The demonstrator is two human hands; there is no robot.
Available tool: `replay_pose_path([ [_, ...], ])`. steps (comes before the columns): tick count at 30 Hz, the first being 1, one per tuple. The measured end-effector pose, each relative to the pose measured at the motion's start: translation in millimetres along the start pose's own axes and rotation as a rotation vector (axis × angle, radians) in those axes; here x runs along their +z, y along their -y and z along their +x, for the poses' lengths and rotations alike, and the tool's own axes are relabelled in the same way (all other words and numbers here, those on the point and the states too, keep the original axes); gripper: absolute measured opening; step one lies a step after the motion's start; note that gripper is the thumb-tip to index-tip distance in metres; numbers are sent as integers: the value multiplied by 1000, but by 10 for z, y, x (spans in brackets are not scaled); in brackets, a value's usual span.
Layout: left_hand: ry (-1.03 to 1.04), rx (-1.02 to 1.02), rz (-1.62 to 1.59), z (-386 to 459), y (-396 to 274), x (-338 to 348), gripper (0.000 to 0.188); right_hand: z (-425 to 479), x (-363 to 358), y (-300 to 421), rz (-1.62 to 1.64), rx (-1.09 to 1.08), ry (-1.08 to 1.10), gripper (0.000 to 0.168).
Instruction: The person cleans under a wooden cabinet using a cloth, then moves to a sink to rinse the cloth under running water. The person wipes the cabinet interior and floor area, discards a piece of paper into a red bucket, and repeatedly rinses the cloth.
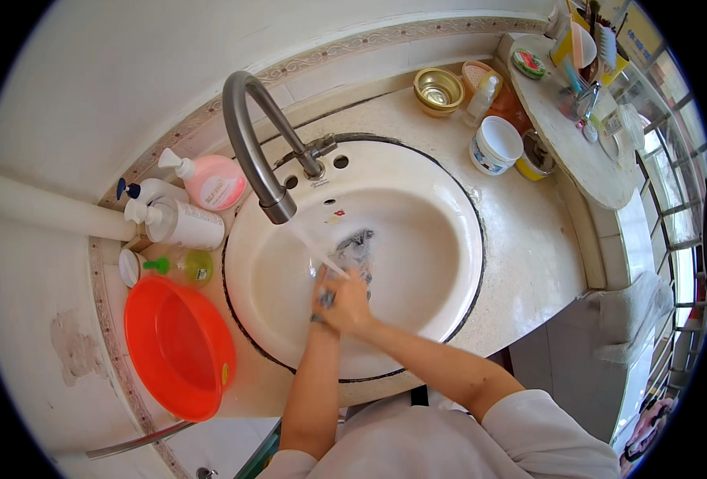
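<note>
Water runs in a slanting stream from the brushed-metal gooseneck faucet into the white oval washbasin. Under it, both hands are pressed together on a wet dark grey cloth. My right hand lies across my left hand and grips the cloth, whose folds show between the fingers and at the left wrist. Most of the left hand's fingers are hidden behind the right. The cloth's far end rests on the basin floor, blurred by the water.
A red plastic basin stands at the left, by a green-pump bottle, a white pump bottle and a pink one. Back right are gold bowls and a white tub. A white towel hangs right.
</note>
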State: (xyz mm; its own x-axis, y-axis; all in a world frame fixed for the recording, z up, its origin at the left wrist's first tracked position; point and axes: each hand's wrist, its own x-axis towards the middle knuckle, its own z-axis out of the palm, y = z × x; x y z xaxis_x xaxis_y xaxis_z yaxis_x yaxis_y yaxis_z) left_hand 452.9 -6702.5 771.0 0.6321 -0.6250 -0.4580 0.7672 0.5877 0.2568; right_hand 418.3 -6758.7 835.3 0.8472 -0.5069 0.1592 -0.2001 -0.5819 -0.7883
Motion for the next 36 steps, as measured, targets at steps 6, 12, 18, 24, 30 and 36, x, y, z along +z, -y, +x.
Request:
replay_pose_path([
  [6,-256,-131,135,0,-9,136,33,488,63,-403,118,176,164,12],
  [12,-374,-370,32,-188,-159,519,47,819,-189,-372,-166,-84,34,15],
  [18,-34,-311,-167,-160,-30,560,53,-270,-379,101,67,-174,332,12],
  [24,-514,-98,122,-68,177,696,37,411,-170,-476,314,47,260,8],
  [30,-312,5,46,64,122,74,25,77,60,-183,117,-215,116,11],
  [36,-67,-217,64,12,-146,-206,14,619,-72,-349,89,161,353,23],
])
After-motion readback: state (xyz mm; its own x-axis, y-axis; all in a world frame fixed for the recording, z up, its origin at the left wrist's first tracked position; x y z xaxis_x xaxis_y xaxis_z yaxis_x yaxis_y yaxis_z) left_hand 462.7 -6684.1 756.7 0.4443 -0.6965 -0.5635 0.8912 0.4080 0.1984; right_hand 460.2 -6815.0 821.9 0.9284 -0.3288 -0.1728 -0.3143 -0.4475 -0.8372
